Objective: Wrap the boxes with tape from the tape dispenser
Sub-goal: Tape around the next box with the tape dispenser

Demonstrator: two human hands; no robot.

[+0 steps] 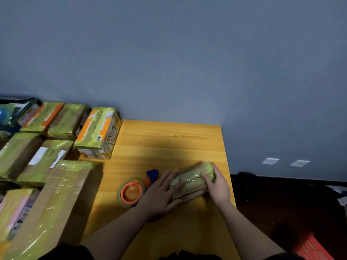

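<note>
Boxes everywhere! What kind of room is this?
Probably a small home parcel-packing spot. A stack of taped boxes crowds the wooden table, a tape dispenser lies on it, and both hands press on a small box.

Under your hands lies a wooden surface point(169, 143), yellow-toned, smooth and faintly satin, with visible grain lines. The small box point(193, 180) you touch is cardboard covered in glossy, crinkled yellowish tape that catches the light. The tape dispenser point(131, 192) beside it looks like smooth orange and blue plastic, with a shiny translucent roll of tape. To your left, stacked boxes point(56, 147) are brown matt cardboard under the same glossy tape, some with white paper labels. The wall point(169, 53) behind is matt, blue-grey and evenly smooth.
</note>
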